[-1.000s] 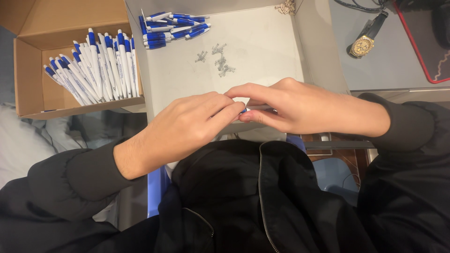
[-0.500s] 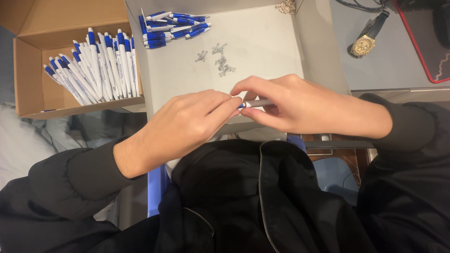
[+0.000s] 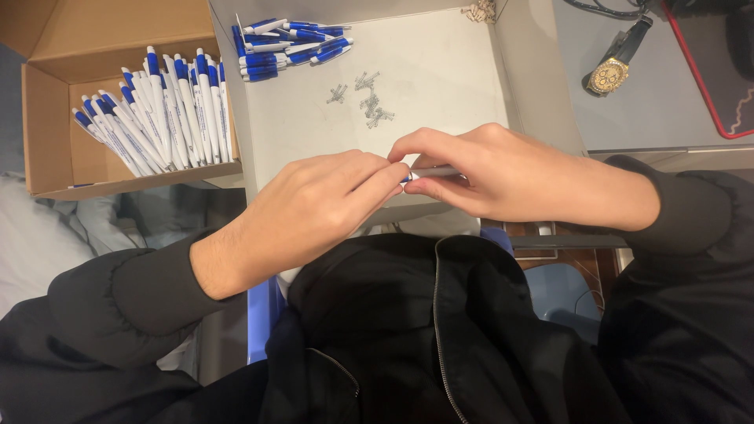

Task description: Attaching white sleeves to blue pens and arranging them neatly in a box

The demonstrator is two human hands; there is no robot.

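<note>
At the far left an open brown cardboard box (image 3: 47, 118) holds a row of white-and-blue plastic pens (image 3: 157, 110), and beside it a shallow grey tray (image 3: 440, 71) carries a smaller heap of blue-and-white pens (image 3: 287, 47) and a loose scatter of small metal springs (image 3: 365, 98). Over the tray's near edge the left hand (image 3: 314, 208), fingers curled, pinches the tip of a white-and-blue pen (image 3: 428, 171), whose barrel the right hand (image 3: 487, 173) closes around, hiding most of it. A slipped pinch could likely drop a small part into the dark jacket (image 3: 408, 330) below, while a gold wristwatch (image 3: 609, 74) lies well apart at right.
</note>
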